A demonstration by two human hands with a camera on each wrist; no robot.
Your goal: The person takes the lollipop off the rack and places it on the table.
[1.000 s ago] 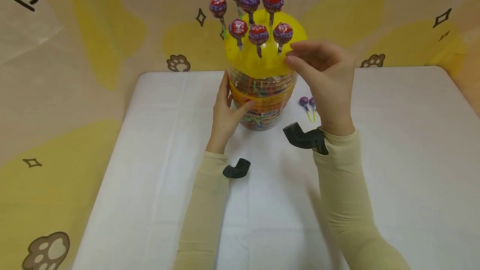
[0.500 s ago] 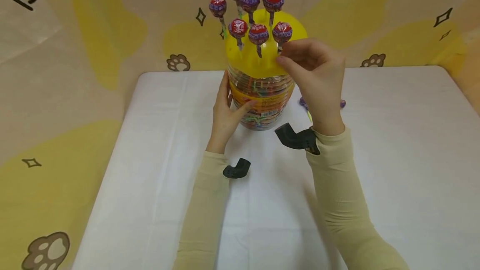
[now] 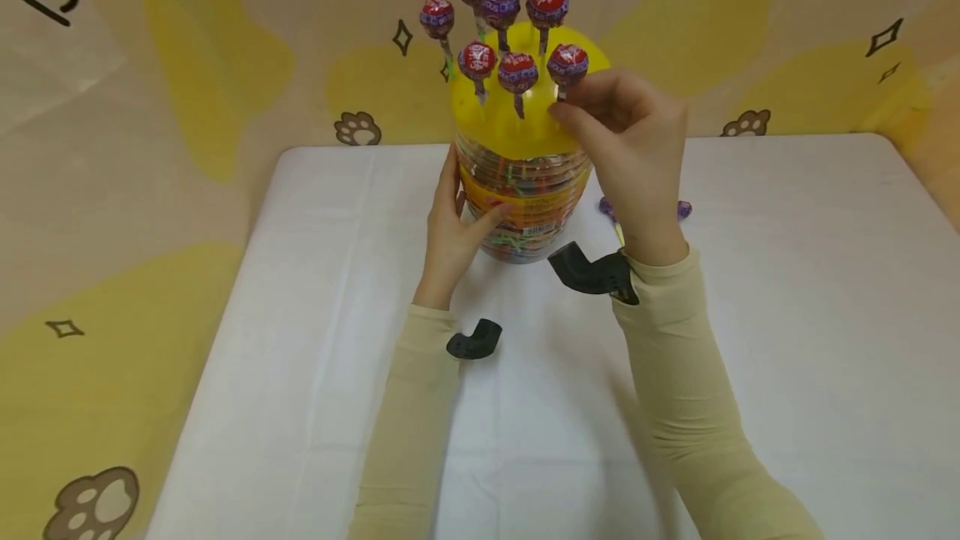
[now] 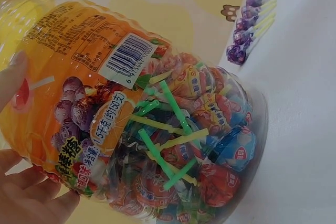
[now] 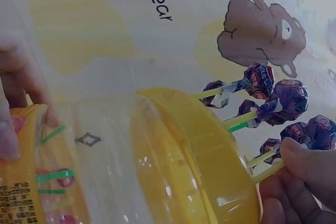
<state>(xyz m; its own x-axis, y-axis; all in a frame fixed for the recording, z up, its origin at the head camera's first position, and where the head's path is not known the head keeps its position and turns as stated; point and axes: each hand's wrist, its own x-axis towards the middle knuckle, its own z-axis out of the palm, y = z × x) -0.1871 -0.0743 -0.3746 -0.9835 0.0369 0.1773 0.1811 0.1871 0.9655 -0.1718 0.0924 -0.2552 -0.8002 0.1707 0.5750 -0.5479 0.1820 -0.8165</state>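
Note:
A clear candy jar with a yellow domed lid stands upright on the table, full of wrapped lollipops. My left hand holds its left side, thumb across the orange label. Several red-and-purple lollipops stick up from the lid by their sticks. With thumb and fingertips my right hand pinches the front right lollipop just below its head. In the right wrist view that lollipop's yellow stick still meets the lid; whether it goes through a hole cannot be seen.
A row of several purple lollipops with yellow sticks lies on the white table, right of the jar and partly behind my right hand in the head view. A patterned yellow backdrop hangs close behind.
My right hand has moved left from beside the front right lollipop and now pinches it; that lollipop has shifted very slightly. My left hand keeps its hold on the jar.

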